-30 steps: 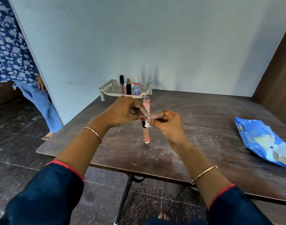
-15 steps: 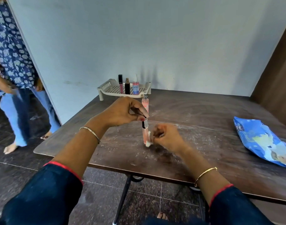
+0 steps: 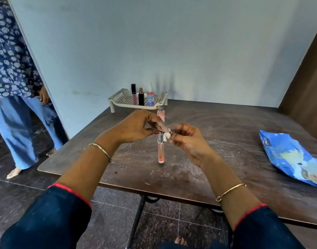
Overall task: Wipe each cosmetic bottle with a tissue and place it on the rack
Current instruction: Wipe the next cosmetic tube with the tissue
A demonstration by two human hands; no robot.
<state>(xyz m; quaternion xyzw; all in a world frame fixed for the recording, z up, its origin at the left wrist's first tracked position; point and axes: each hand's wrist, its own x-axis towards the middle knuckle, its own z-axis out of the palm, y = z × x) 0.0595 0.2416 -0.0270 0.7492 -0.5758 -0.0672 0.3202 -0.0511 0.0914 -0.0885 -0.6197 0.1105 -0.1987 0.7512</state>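
left hand (image 3: 136,125) pinches tube (image 3: 161,151) top | right hand (image 3: 188,141) pinches tissue (image 3: 167,135) | spray bottle (image 3: 161,114) behind

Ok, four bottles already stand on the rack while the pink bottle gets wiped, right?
Not four: the head view shows three bottles on the rack, a lip gloss, a black bottle and a spray bottle. The pink bottle is being wiped with the tissue.

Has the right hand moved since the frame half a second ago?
Yes. The right hand and its tissue rose along the pink tube, from near its base up to its label.
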